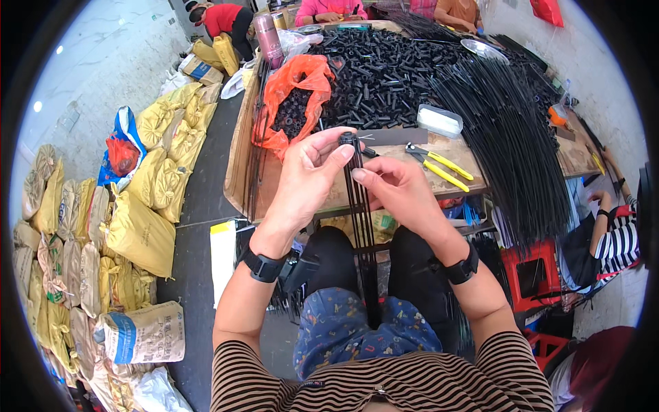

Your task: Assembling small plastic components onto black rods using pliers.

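Observation:
Between the thumb and fingers of my left hand (309,168) is a small black hub (349,139), held upright above the table's near edge. Several thin black rods (362,233) hang from this hub as a bundle, down between my knees. My right hand (405,196) pinches at one of the rods just below the hub, thumb against forefinger; its fingertips partly hide the spot. A short pale wire shows beside the hub. Close to my right hand, yellow-handled cutting pliers (446,172) lie on the wooden table (329,199).
Black tubular parts (384,75) heap the table. Long black rods (504,137) overhang its right edge. A red plastic bag (295,89), clear box (441,121) and pink bottle (268,41) stand around. Yellow sacks (141,233) line the left wall. Other people sit across and to the right.

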`<state>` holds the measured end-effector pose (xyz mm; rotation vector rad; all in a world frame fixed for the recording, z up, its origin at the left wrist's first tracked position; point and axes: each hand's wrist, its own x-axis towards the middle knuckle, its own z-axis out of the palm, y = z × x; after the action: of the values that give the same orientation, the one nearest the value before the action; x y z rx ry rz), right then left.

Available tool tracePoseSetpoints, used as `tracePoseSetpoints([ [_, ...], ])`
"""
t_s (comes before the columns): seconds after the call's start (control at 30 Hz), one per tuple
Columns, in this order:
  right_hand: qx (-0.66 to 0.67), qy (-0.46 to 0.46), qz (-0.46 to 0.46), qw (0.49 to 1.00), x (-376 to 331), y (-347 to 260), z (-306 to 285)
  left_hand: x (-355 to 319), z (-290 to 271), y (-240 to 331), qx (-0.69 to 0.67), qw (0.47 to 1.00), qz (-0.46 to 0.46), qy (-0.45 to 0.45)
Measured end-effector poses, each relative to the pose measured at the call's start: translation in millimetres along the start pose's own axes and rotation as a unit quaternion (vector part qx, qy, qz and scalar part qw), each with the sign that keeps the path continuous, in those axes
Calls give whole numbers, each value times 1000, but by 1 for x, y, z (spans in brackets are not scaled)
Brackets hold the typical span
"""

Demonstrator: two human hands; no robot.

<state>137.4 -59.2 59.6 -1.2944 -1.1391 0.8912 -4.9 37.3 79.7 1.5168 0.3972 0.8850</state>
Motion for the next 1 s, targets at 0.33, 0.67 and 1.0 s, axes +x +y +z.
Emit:
tracePoseSetpoints([
  [0.33, -51, 68, -97, 992, 8, 11, 10, 3, 10, -1, 21, 999, -17, 21],
  [0.67, -204, 148, -172, 952, 6, 10, 17, 2, 13, -6, 39, 999, -4, 20],
  [1.0, -105, 92, -91, 986, 4, 9, 9, -1, 11, -4, 61, 997, 30, -22],
])
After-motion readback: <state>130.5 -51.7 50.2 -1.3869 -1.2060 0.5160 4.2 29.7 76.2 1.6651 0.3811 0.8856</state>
